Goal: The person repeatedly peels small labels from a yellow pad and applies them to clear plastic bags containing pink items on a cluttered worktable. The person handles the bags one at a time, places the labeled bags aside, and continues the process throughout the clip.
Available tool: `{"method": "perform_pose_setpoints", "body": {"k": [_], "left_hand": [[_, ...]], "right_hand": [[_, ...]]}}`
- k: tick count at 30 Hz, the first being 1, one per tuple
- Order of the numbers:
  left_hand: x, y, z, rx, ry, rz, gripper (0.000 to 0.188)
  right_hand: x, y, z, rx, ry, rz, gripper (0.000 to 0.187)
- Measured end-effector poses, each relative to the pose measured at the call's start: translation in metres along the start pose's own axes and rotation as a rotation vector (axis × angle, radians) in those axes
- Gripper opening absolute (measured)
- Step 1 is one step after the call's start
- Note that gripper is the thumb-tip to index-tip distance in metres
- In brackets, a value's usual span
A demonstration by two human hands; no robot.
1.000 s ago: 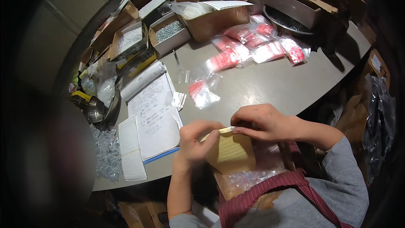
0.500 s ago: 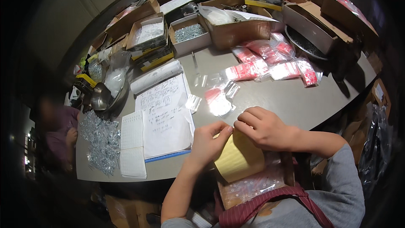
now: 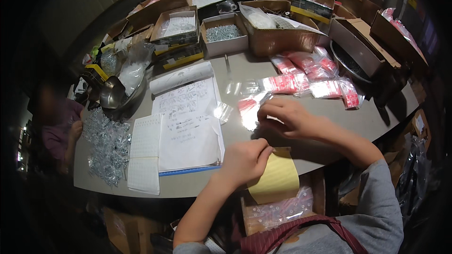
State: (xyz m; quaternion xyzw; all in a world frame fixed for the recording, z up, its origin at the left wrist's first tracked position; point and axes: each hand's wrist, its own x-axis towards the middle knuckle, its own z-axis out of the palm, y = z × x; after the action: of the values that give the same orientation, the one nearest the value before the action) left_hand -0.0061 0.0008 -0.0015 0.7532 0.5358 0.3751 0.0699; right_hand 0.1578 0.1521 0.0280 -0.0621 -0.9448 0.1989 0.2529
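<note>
My left hand [image 3: 247, 161] is closed at the top left edge of a yellow paper sheet [image 3: 275, 181]. Whatever its fingertips pinch is too small or hidden to name. The sheet slopes over the table's near edge, above an open cardboard box holding clear bags of small pale pieces [image 3: 287, 208]. Farther up, my right hand [image 3: 289, 118] is bent with thumb and fingers apart. Its fingertips are beside a small pile of clear, red-printed zip bags [image 3: 248, 109], and I see nothing held in them.
Left of my hands lie an open notebook [image 3: 188, 143] and a heap of clear bags of metal parts [image 3: 109, 148]. More red-printed bags [image 3: 301, 73] are behind. A box of screws [image 3: 223, 33], other cartons and a metal bowl [image 3: 113, 92] line the back. Another person [image 3: 59, 129] is at far left.
My hands have separated from the sheet's top edge. The right moved up toward the small bags; the left stayed low, its fingers curling more. The whole view shifted slightly.
</note>
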Motion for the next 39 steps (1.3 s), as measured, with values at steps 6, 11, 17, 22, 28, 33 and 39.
{"method": "perform_pose_setpoints", "body": {"k": [6, 11, 17, 22, 28, 33, 39], "left_hand": [[-0.005, 0.001, -0.004, 0.011, 0.006, 0.105, 0.016], [-0.001, 0.005, 0.003, 0.041, -0.008, 0.191, 0.016], [0.001, 0.005, -0.004, 0.042, -0.049, 0.181, 0.016], [0.001, 0.004, -0.005, 0.016, -0.029, 0.180, 0.015], [-0.001, 0.004, -0.003, 0.036, -0.049, 0.172, 0.015], [0.001, 0.005, -0.005, -0.003, -0.031, 0.173, 0.014], [0.004, 0.009, -0.014, -0.129, -0.046, 0.136, 0.014]], "right_hand": [[-0.033, -0.006, -0.006, -0.118, -0.283, 0.247, 0.035], [-0.052, -0.012, -0.028, 0.005, -0.090, 0.364, 0.012], [-0.033, -0.004, -0.037, 0.016, -0.298, 0.483, 0.023], [-0.045, 0.002, -0.026, -0.031, -0.266, 0.414, 0.024], [-0.055, -0.002, -0.029, 0.001, -0.295, 0.489, 0.024], [-0.065, -0.003, -0.018, -0.289, -0.247, 0.450, 0.030], [-0.030, -0.039, -0.066, -0.149, -0.629, 0.541, 0.030]]}}
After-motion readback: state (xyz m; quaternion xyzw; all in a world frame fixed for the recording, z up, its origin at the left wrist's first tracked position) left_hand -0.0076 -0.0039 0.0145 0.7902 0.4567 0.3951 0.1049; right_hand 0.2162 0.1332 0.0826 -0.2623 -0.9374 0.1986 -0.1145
